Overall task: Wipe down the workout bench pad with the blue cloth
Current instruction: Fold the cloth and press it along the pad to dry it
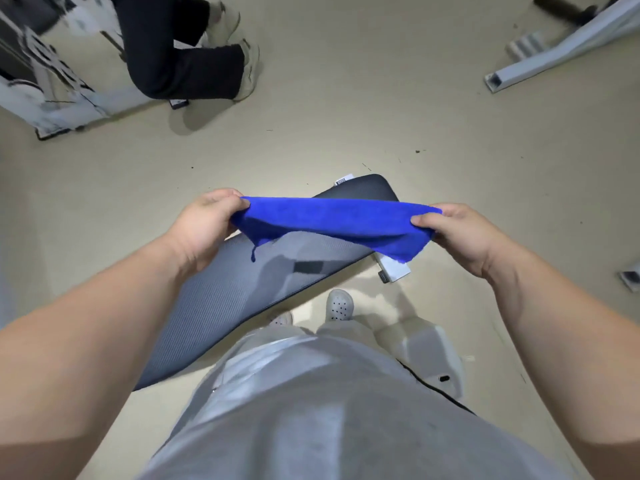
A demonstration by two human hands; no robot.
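**A:** Entry one: your hands?

**B:** Your left hand (204, 223) pinches one end of the blue cloth (332, 220), with the thumb and curled fingers bunching the fabric. Your right hand (460, 233) pinches the opposite end the same way.

**A:** Entry two: the cloth itself?

**B:** It is stretched between your two hands and sags a little in the middle. A thin blue strand hangs from it just beside your left hand. Whether it touches anything below, I cannot tell.

**A:** Entry three: the bench pad?

**B:** The bench pad (235, 299) is dark, ribbed and long. It lies below your hands, running from under your left forearm to a rounded end just beyond the cloth. A white frame foot (394, 268) shows under your right hand's end of the cloth.

**A:** Entry four: farther out?

**B:** Nearer you than your hands are your white shoes (340, 304) on the beige floor (381, 126). Well beyond your left hand are another person's legs in black trousers (180, 60). Well beyond your right hand lies a white metal bar (554, 60).
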